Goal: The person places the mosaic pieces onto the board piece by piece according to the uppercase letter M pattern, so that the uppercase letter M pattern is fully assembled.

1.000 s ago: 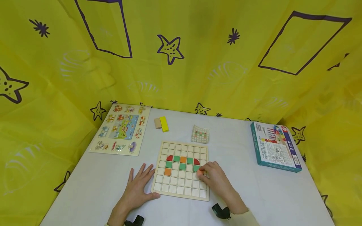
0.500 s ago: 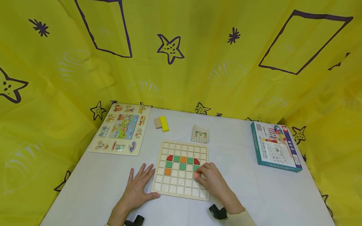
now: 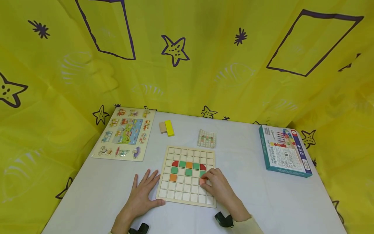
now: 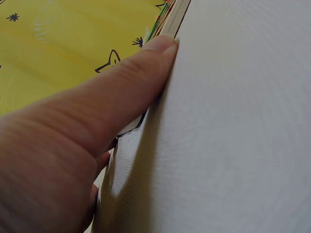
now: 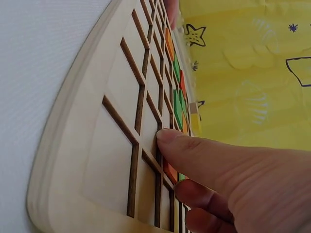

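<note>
In the head view a wooden grid board (image 3: 187, 188) lies in the middle of the table, with green, orange and red tiles set in its upper cells. My right hand (image 3: 220, 189) pinches an orange square tile (image 3: 203, 181) between thumb and fingers, at the cell just below the right-hand green tile (image 3: 203, 174). From the right wrist, the thumb rests at the grid and partly hides the orange tile (image 5: 170, 172). My left hand (image 3: 141, 196) lies spread on the table, its thumb touching the board's near left corner and its fingertips at the left edge.
A small pattern card (image 3: 206, 139) lies behind the board. Beside it to the left are a yellow block (image 3: 169, 128) and a plain wooden block (image 3: 162, 127). A picture puzzle (image 3: 99, 155) stands at the back left, a teal-edged box (image 3: 284, 152) at the right.
My right hand has shifted left with the orange tile, from the board's right side to the cell below the green tile, and dipped slightly. My left hand has stayed still.
</note>
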Demonstrator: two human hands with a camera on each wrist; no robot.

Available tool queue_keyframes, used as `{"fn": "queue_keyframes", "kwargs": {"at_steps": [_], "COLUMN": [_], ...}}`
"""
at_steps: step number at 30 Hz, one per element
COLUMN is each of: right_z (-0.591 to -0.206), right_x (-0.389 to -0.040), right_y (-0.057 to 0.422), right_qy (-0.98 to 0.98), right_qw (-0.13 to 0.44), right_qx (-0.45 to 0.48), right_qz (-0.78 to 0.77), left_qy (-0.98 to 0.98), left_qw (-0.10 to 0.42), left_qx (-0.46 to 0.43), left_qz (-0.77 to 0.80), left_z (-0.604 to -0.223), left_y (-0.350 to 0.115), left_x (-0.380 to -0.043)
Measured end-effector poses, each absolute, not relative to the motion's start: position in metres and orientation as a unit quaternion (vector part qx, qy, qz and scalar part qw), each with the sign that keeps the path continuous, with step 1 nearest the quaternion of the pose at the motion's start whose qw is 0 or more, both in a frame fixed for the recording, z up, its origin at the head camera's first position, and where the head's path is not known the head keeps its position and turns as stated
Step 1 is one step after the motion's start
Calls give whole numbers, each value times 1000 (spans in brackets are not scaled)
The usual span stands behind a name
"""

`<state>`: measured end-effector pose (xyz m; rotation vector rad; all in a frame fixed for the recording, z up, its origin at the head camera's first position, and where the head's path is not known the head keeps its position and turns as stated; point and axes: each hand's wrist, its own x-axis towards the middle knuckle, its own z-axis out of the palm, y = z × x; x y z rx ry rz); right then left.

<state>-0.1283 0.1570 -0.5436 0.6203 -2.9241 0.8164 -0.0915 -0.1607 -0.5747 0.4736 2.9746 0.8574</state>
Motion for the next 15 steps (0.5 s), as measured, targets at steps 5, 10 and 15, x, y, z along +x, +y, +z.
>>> {"fn": "queue_keyframes", "kwargs": {"at_steps": [5,10,15], "right_z": [-543,-542,-540], "right_x": [-127,-125,-126], "right_y": [157,159,171], "right_qy": [-944,-945,-944], "right_qw": [21,27,62], "right_qx": [195,174,146], "right_qz": [266,274,289], "left_qy": [949,950,952], "left_qw": [5,13,-3], "left_qx": [153,155,167], "left_qz": [274,272,256], "left_z": [-574,-572,-560], "left_y": [-160,-162,-166], "left_x": [-91,-91,-95]}}
